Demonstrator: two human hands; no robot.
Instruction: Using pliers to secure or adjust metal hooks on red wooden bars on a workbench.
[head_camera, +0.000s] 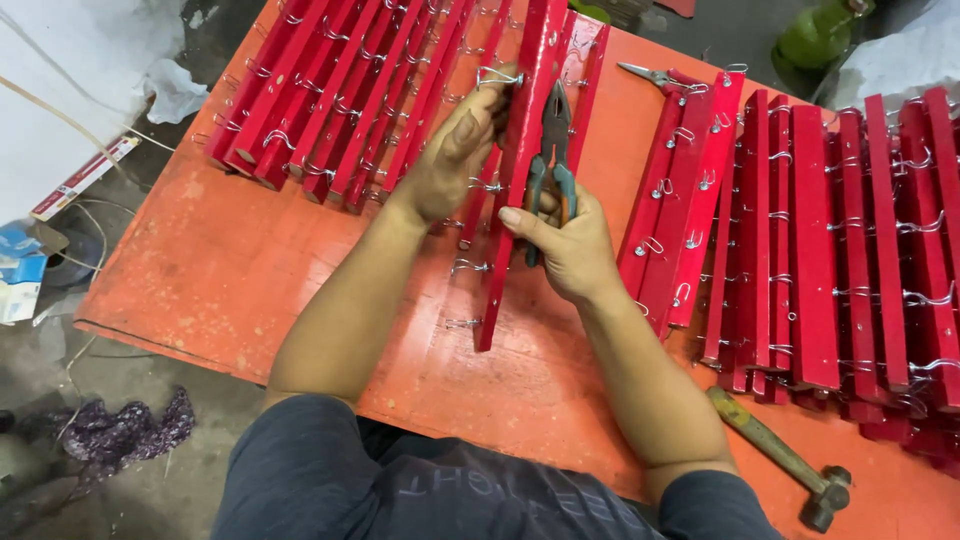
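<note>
Dark grey-blue tee (400, 490) w/ faint chest print, short sleeves; forearms bare, no gloves or watch.

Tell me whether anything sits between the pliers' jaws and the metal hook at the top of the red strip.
Nothing visible does. The pliers in the right hand lie against the red strip, and the left hand holds the hook from the other side.

Bare table (250, 270) left of the arms — slat stacks (330, 90) crowd beyond.
</note>
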